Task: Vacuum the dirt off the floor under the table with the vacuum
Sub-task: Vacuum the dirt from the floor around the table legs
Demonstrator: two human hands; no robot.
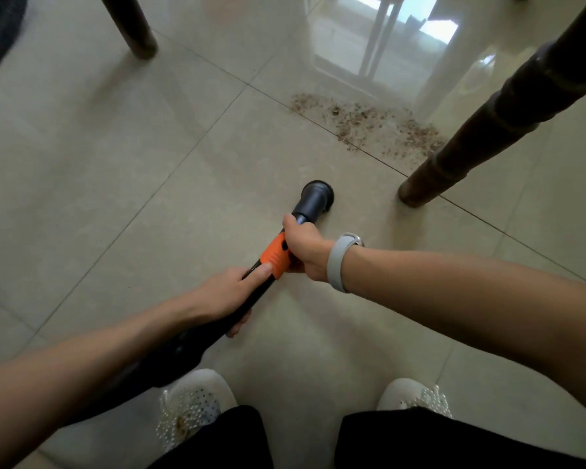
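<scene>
Grip [305,247] on vacuum wand [313,198], dirt-pointed [369,125]

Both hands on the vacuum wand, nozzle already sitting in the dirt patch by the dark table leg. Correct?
Not quite. The head view shows both the left hand and right hand gripping the vacuum wand, but the nozzle is on bare tile, short of the dirt patch. The dirt lies farther ahead, beside the dark table leg, untouched.
</scene>
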